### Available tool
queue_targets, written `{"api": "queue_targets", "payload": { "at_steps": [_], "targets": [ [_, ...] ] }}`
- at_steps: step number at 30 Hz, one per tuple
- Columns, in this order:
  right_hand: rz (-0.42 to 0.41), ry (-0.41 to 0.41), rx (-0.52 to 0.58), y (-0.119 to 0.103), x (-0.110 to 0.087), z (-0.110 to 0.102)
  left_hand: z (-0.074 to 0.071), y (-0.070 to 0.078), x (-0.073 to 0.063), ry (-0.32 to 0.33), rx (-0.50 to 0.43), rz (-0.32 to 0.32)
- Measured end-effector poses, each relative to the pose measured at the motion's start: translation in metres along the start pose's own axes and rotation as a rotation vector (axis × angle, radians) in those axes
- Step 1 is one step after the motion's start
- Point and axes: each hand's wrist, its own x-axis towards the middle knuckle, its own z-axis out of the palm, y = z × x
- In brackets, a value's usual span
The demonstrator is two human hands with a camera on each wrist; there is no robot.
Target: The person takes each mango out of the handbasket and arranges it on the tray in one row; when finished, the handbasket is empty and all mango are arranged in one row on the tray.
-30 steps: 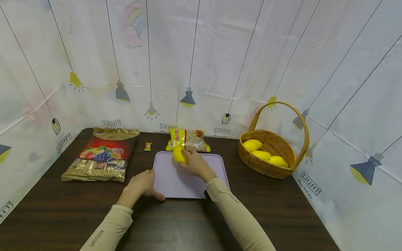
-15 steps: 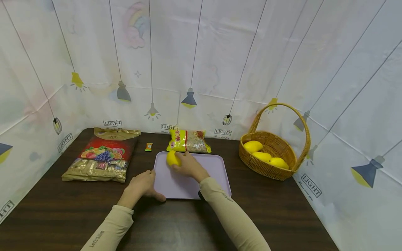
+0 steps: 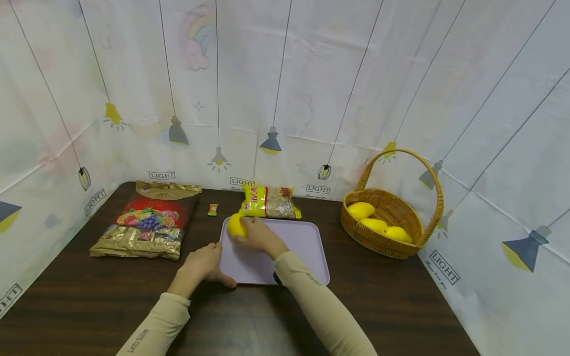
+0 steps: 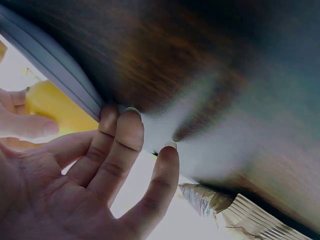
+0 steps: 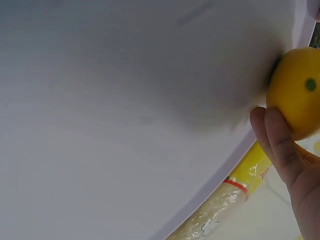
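Observation:
My right hand (image 3: 260,236) grips a smooth yellow mango (image 3: 237,226) at the far left corner of the lilac tray (image 3: 285,247). In the right wrist view the mango (image 5: 295,95) shows a green stem spot, and the fingers lie along its side. Whether it touches the tray floor is hard to tell. My left hand (image 3: 203,264) rests against the tray's near left corner, thumb by the front edge. Seen from the left wrist, that hand's fingers (image 4: 131,131) are loosely extended, some touching the tray rim (image 4: 65,70).
At right stands a wicker basket (image 3: 371,242) with a tall handle, holding three yellow mangoes (image 3: 361,210). Behind the tray lies a yellow and clear food packet (image 3: 271,201). A small wrapped candy (image 3: 213,210) and a large red candy bag (image 3: 147,220) lie to the left.
My right hand has carried the mango leftward over the tray, from near its back middle to the far left corner. The left hand has stayed at the tray's edge.

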Motion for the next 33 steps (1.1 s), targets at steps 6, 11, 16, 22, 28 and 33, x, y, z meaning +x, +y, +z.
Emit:
{"api": "queue_targets", "payload": {
  "at_steps": [6, 11, 16, 22, 28, 33],
  "targets": [
    [-0.001, 0.016, -0.027, -0.007, 0.003, 0.002, 0.0, 0.001, 0.0, -0.001, 0.0, 0.003],
    [0.009, 0.021, -0.037, -0.013, 0.007, 0.005, 0.003, 0.0, 0.001, -0.001, -0.004, -0.003],
    [0.024, 0.016, -0.054, -0.019, 0.011, 0.011, 0.005, -0.001, 0.001, -0.001, 0.0, 0.0],
    [0.045, 0.009, -0.03, -0.023, 0.012, 0.011, 0.004, -0.001, 0.001, -0.005, -0.005, -0.004],
    [0.064, 0.043, -0.007, -0.027, 0.014, 0.015, 0.002, -0.002, -0.001, -0.02, -0.014, -0.007],
    [0.086, 0.07, 0.01, -0.03, 0.014, 0.016, 0.004, -0.004, 0.0, -0.021, -0.009, -0.006]
  ]
}}
